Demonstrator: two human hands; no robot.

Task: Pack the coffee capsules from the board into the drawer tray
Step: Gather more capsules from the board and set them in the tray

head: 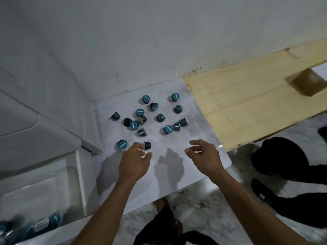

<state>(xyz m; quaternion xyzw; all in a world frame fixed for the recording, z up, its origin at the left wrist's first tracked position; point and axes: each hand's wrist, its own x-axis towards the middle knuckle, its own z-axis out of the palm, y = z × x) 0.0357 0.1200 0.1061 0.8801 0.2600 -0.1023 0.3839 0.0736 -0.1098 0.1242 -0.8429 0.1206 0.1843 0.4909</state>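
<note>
Several dark teal coffee capsules lie scattered on a white board (177, 174) on the floor, some showing blue lids. My left hand (135, 160) reaches over the board's middle, its fingertips touching a capsule on its side (147, 145); the fingers are apart and not closed around it. Another blue-lidded capsule (122, 144) lies just left of that hand. My right hand (203, 154) hovers over the board to the right, fingers curled and apart, holding nothing. At the lower left the drawer tray (30, 227) holds several blurred blue capsules.
A white cabinet (35, 138) stands left of the board, against a white wall. A light wooden plank (247, 106) adjoins the board's right edge. Black-clothed legs (283, 156) lie at the right. The floor is marble-patterned.
</note>
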